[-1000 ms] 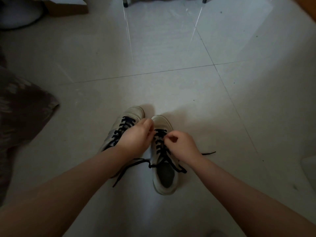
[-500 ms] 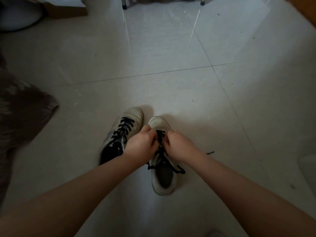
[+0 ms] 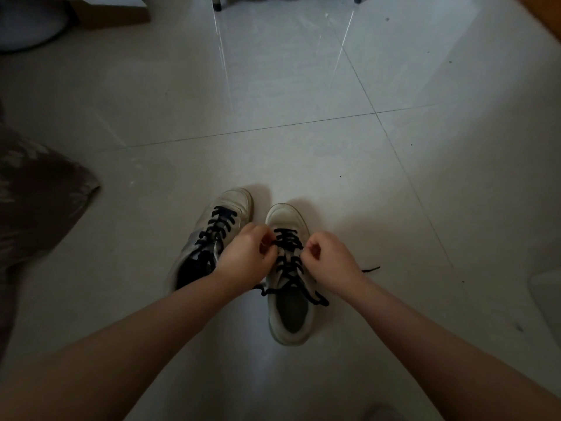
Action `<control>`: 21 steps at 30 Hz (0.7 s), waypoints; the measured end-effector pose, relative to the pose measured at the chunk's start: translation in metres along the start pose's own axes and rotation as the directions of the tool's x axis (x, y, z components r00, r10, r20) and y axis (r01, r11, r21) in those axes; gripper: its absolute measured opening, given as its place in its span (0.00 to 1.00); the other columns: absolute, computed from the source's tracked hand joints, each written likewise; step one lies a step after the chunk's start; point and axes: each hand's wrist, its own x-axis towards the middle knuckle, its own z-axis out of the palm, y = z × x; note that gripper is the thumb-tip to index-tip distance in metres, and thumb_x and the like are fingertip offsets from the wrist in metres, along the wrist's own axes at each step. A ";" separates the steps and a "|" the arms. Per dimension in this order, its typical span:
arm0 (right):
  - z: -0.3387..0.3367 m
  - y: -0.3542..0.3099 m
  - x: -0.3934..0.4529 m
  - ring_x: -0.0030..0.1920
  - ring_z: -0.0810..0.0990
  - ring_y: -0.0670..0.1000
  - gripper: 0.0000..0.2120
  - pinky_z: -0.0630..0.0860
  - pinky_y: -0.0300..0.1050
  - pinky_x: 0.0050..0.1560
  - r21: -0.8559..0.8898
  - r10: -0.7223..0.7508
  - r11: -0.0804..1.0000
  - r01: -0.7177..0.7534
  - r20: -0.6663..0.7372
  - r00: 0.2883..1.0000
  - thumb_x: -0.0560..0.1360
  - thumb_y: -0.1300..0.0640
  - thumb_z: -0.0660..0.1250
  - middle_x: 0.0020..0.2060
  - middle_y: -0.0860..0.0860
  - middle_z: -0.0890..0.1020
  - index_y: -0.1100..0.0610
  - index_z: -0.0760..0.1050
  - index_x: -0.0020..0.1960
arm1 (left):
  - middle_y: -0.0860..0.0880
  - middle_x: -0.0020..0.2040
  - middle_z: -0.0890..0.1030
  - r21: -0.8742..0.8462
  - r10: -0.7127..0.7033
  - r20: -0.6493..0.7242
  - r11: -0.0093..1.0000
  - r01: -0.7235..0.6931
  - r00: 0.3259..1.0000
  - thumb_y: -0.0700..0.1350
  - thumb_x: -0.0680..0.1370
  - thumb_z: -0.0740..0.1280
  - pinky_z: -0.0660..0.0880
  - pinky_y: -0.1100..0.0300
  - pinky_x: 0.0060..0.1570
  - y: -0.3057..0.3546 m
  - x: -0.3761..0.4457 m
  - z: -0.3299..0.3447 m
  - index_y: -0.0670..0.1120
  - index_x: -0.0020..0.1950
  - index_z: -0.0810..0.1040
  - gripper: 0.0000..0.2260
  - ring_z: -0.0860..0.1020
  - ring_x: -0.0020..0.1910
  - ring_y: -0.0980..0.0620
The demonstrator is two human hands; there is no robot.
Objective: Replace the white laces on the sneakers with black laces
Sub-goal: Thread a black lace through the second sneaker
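Head view, dim light, pale tiled floor (image 3: 303, 153). We see two worn white low-top sneakers standing side by side on it, toes pointing away from the person, nearly touching at the toe end.

The left sneaker (image 3: 212, 235) leans a little to the left; its black lace (image 3: 217, 227) is already threaded in crossings up the front. Its heel end is hidden behind the left forearm.

The right sneaker (image 3: 290, 299) stands upright, and we look straight down into its dark opening. Its black flat lace (image 3: 288, 253) is threaded through the eyelets, with loose ends lying over the collar on both sides. One lace tip (image 3: 372, 269) trails on the floor just right of the right wrist.

Left hand (image 3: 247, 256): fingers curled, the grip pinching the lace at the left side of the right sneaker's upper rows. Right hand (image 3: 329, 259): fingers curled in the same way, the grip pinching at the lace on the shoe's right edge; we cannot tell which strand it holds. The hands are apart, with the laced tongue showing between them.

Around the edges: a brown patterned fabric (image 3: 39, 202) at the far left, a cardboard box (image 3: 121, 10) at the upper left, and metal furniture legs (image 3: 217, 3) at the top.
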 end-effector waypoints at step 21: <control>-0.010 -0.012 -0.003 0.51 0.75 0.54 0.09 0.67 0.44 0.41 -0.311 -0.210 0.925 0.219 0.063 0.976 0.77 0.51 0.62 0.50 0.51 0.74 0.54 0.77 0.53 | 0.52 0.52 0.76 0.376 0.103 0.183 0.912 -0.166 0.978 0.54 0.77 0.64 0.72 0.60 0.43 0.033 0.008 -0.012 0.51 0.52 0.80 0.10 0.77 0.51 0.51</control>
